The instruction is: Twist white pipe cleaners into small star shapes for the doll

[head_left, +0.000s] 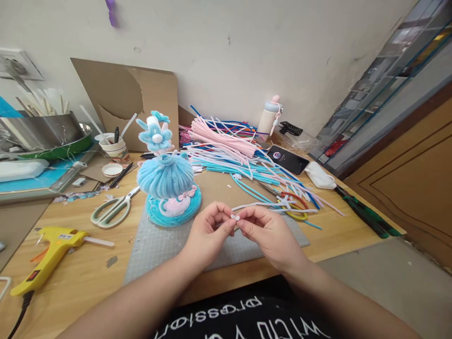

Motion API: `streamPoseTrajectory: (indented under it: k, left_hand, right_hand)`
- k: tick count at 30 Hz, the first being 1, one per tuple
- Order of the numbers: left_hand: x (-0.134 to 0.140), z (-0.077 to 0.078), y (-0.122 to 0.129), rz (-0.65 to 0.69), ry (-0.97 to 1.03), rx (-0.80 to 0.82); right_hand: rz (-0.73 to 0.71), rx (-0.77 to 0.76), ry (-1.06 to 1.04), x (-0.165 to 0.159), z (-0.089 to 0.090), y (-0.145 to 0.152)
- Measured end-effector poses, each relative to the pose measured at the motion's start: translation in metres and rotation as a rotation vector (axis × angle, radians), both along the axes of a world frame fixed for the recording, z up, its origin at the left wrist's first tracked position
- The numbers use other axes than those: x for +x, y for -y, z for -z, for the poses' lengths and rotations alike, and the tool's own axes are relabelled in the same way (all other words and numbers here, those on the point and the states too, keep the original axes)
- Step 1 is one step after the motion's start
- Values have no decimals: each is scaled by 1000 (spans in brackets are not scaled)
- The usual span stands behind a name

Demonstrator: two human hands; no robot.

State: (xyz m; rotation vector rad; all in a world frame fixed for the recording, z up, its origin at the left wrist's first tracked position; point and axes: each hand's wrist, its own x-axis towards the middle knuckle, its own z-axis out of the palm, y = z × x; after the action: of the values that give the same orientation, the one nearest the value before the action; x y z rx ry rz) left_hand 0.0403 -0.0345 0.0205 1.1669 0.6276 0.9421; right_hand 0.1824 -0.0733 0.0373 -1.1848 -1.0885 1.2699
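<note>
My left hand (214, 229) and my right hand (265, 231) meet over the grey cutting mat (226, 254). Between their fingertips they pinch a small looped piece of white pipe cleaner (235, 217). Longer white pipe cleaners (261, 205) lie just behind my right hand. Left of my hands stands a blue fuzzy pipe-cleaner figure (165, 176) with a pleated skirt and a flower on top. It rests on a round turquoise base (155, 217) at the mat's edge.
A yellow glue gun (52, 254) and scissors (112, 211) lie to the left. Bundles of pipe cleaners (226, 141) spread across the back. Pliers (294, 205), a phone (287, 159) and a bottle (268, 117) are on the right. Cardboard (158, 103) leans on the wall.
</note>
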Motion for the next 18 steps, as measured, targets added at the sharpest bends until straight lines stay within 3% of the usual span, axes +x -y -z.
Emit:
streamPoseTrajectory:
  k: [7, 18]
  left_hand:
    - [-1, -2, 2, -43, -53, 42]
    - [-3, 5, 1, -221, -190, 437]
  right_hand:
    - [4, -17, -98, -4, 6, 0]
    - [-53, -53, 21, -1, 0, 0]
